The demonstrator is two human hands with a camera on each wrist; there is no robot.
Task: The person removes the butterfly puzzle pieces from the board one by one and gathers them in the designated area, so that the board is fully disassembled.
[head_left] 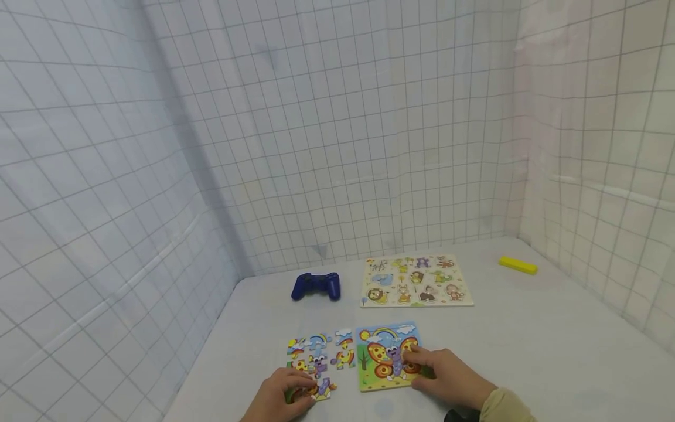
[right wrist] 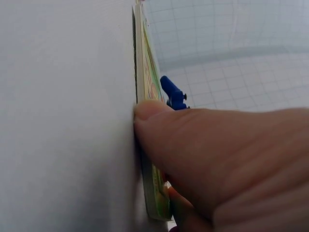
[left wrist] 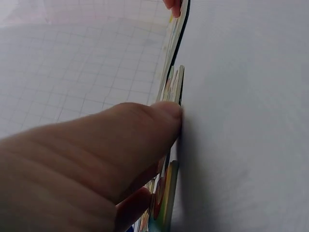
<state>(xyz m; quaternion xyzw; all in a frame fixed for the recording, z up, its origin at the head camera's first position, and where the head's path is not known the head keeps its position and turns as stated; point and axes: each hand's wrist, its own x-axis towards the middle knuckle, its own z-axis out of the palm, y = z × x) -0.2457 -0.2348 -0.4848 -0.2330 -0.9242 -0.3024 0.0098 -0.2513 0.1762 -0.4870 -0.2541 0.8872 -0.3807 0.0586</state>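
On the table, several loose puzzle pieces [head_left: 319,364] with parts of a butterfly picture lie in a spaced group. My left hand [head_left: 282,395] covers the lower left of this group and pinches a puzzle piece [left wrist: 176,86], thumb at its near edge and fingers over the far side. Just right of the group lies a square butterfly puzzle board [head_left: 388,356], its picture whole. With my right hand [head_left: 452,378] I grip its lower right corner; the thumb sits on the near edge in the right wrist view, fingers reaching over the top. The hand hides that corner.
Behind the pieces lies a blue game controller [head_left: 316,286]. A wooden animal puzzle board [head_left: 416,281] is at the back middle, and a yellow block [head_left: 518,265] at the back right. Grid-patterned white curtains [head_left: 337,129] enclose the white table [head_left: 527,340] on the left, back and right.
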